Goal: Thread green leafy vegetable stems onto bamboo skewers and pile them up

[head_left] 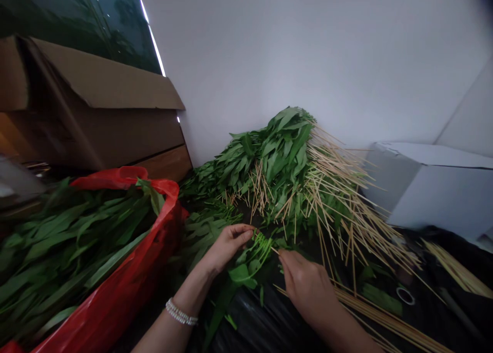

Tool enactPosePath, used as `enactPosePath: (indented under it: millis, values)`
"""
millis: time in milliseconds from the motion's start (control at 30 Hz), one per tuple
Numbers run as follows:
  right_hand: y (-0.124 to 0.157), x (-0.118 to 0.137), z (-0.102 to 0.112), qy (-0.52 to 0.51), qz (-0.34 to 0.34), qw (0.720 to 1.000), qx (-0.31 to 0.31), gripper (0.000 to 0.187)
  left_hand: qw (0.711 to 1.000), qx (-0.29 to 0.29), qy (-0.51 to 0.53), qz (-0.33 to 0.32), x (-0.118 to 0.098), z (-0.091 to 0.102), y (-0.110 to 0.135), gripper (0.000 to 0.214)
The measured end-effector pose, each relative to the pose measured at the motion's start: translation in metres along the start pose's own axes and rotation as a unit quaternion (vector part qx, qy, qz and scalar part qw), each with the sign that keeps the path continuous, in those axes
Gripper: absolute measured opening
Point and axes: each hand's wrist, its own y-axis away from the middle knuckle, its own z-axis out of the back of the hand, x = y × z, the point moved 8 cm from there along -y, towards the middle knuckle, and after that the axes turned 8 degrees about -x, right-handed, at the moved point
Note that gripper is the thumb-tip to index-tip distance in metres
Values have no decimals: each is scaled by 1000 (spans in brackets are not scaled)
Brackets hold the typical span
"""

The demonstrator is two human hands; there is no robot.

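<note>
My left hand point(233, 242), with a white beaded bracelet on the wrist, pinches the end of a small bunch of leafy green stems point(262, 247). The cut stems lie side by side and their leaves hang toward me. My right hand point(304, 283) is closed around a thin bamboo skewer point(274, 251), whose visible end points at the stems. Whether the skewer has pierced a stem I cannot tell. Behind both hands rises a pile of skewered leafy greens point(285, 142), with many bare skewer ends point(346, 188) sticking out to the right.
At left sits a red plastic bag point(154, 240) full of long green leaves point(77, 235). An open cardboard box point(108, 86) stands behind it. Loose bamboo skewers point(381, 314) lie near my right forearm on black plastic point(262, 322). At right are a tape roll point(405, 296) and a white box point(442, 188).
</note>
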Motion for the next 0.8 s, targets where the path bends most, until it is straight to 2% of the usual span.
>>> enactPosePath:
  millis: [133, 367, 800]
  values:
    - [0, 1, 0, 2, 1, 1000, 11, 26, 1000, 9, -17, -4, -2, -2, 1, 39]
    - [0, 0, 3, 2, -4, 1000, -16, 26, 1000, -5, 16, -5, -1, 4, -2, 35]
    - [1, -1, -3, 3, -11, 1000, 12, 26, 1000, 2, 5, 5, 3, 2, -2, 36]
